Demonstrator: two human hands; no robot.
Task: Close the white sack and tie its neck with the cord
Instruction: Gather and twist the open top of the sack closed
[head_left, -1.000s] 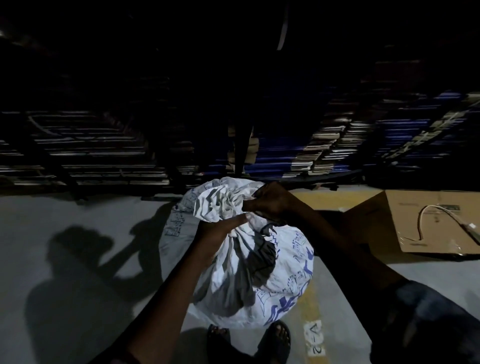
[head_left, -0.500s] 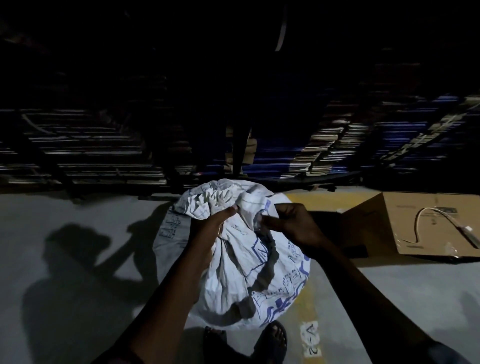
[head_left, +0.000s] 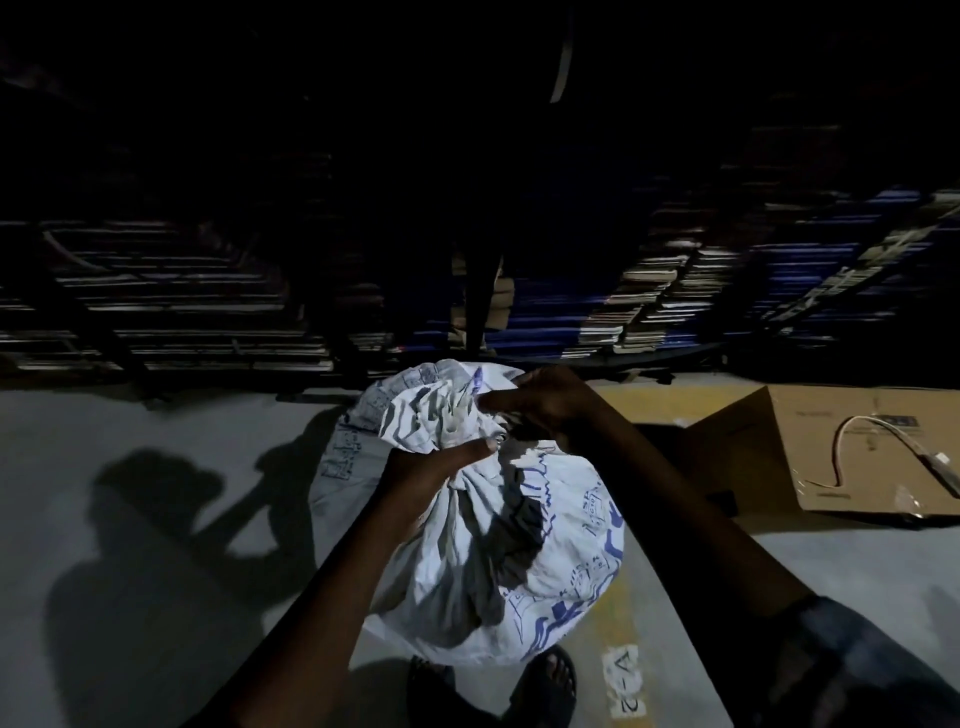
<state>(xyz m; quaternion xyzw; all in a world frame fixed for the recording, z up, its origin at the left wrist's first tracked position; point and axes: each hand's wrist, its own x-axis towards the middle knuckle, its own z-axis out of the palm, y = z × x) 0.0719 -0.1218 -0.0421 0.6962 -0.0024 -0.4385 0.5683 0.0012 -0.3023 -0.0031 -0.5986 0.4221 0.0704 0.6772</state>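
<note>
White woven fabric fills the space under my fingers: the white sack (head_left: 467, 545) stands on the grey floor (head_left: 156, 597) just beyond my sandalled feet (head_left: 545, 686), bulging, blue print down its right flank. My left hand (head_left: 431, 462) is wrapped around the gathered neck (head_left: 457, 483), fingers closed tight on the cloth, thumb lying across the top toward my right. Half a second ago that hand sat lower and looser, and my right hand (head_left: 545, 405) had drawn away to the side. Now the right has come back over the bunched mouth (head_left: 431, 415) and its fingers are closed down on the ruffled cloth just past the left thumb. So the mouth is gathered again and choked, which I judge to be the closing step nearly finished.

I cannot make out the cord at either set of fingertips; a dark shape beneath my right palm is too dim to name. Until a cord shows, I count the tying as not begun.

Beyond my right fingers lies a flattened cardboard box (head_left: 831, 457) with a pale wire (head_left: 852, 447) resting on it, well apart from the sack. Farther still, past both hands, dark shelves of stacked books (head_left: 649, 312) run across the back.
</note>
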